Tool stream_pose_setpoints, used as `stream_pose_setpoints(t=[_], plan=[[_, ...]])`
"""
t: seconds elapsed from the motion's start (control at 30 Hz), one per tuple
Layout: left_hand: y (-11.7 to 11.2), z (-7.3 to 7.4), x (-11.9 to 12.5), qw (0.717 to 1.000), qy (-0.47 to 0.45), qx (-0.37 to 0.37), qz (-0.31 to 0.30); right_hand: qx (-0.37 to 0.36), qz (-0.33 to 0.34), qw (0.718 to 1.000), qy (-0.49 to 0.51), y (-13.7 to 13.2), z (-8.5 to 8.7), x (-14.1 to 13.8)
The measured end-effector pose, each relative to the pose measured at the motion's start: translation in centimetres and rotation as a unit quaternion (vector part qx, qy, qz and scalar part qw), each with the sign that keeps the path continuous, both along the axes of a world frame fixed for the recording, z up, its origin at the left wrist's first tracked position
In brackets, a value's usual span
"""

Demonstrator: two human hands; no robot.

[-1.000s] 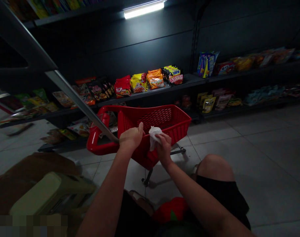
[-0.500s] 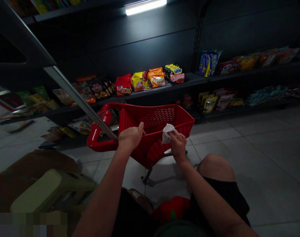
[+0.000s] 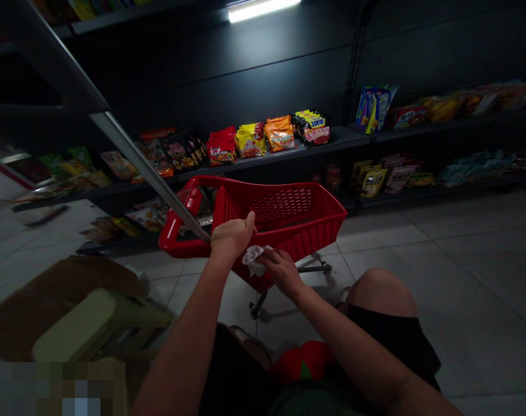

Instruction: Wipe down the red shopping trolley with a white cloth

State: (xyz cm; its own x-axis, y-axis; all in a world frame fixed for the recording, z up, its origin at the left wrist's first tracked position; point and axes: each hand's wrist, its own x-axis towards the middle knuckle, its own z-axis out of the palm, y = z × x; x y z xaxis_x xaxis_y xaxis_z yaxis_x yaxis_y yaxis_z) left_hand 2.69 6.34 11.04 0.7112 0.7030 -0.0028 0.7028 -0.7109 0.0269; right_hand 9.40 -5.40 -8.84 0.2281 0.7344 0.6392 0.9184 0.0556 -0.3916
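Observation:
A red plastic shopping basket on a wheeled trolley [image 3: 284, 211] stands in front of my knees. My left hand [image 3: 232, 240] grips the basket's near rim, beside the lower end of a long grey metal pole [image 3: 150, 174]. My right hand [image 3: 281, 271] pinches a crumpled white cloth [image 3: 255, 260] against the basket's near outer wall. The cloth lies just to the right of my left hand. The basket's interior shows nothing inside it.
Dark shelves with snack packets [image 3: 249, 141] run behind the trolley. A cardboard box [image 3: 59, 306] and a pale green plastic stool [image 3: 98, 326] stand at lower left. My bent knee [image 3: 382, 294] is at right. A red-and-green object [image 3: 302, 361] lies in my lap.
My right hand has moved down and left, bringing the white cloth from above the basket to its near outer wall. The view has drifted slightly.

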Motion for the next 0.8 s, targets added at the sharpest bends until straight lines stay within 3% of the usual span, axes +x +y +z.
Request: stream_pose_setpoints(t=[0.13,0.27,0.4,0.5,0.6,0.73,0.8], plan=[[0.0,-0.1,-0.1,1.0,-0.007,0.01,-0.012,0.013,-0.087,0.994,0.06,-1.4,-1.1,2.5],[-0.1,-0.2,-0.1,1.0,-0.011,0.015,-0.02,0.063,-0.02,0.99,0.128,-0.2,0.1,-0.1],[0.0,-0.1,-0.1,1.0,-0.014,-0.008,-0.006,0.078,0.056,0.995,0.026,2.0,0.4,-2.9],[0.1,-0.1,-0.2,1.0,-0.009,-0.019,-0.006,-0.019,0.108,0.991,-0.074,2.1,-2.6,-3.3],[0.3,-0.2,-0.2,1.0,-0.007,-0.004,-0.009,-0.117,0.116,0.985,-0.06,0.6,-6.8,-2.7],[0.3,-0.5,-0.1,1.0,-0.001,0.014,-0.003,-0.159,0.057,0.981,0.096,-2.0,-10.4,-0.9],[0.2,-0.6,-0.1,1.0,-0.002,0.016,-0.007,-0.109,-0.001,0.96,0.257,-3.0,-11.2,0.5]])
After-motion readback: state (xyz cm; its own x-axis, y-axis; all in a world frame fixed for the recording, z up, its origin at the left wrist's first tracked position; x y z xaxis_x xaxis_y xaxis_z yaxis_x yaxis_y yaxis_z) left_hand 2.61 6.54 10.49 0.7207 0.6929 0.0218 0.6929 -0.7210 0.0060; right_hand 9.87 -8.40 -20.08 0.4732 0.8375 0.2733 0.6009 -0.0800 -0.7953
